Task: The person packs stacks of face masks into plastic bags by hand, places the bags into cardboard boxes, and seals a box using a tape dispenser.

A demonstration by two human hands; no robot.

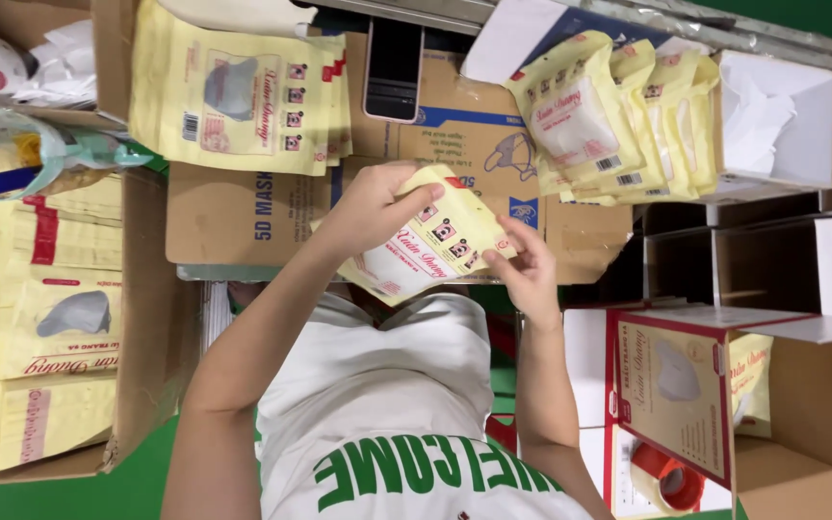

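The flattened carton (243, 217) serves as work surface, with a pouch stack (243, 87) behind it. Above it the left hand (373, 207) pinches the yellow pouch (430, 241) by one edge; the right hand (527, 270) grips the opposite edge. Advisable: support both edges evenly and avoid creasing.

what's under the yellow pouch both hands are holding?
Under the yellow pouch, gripped by the left hand and right hand, lies a flattened brown cardboard box. The part of the cardboard directly beneath the pouch is covered.
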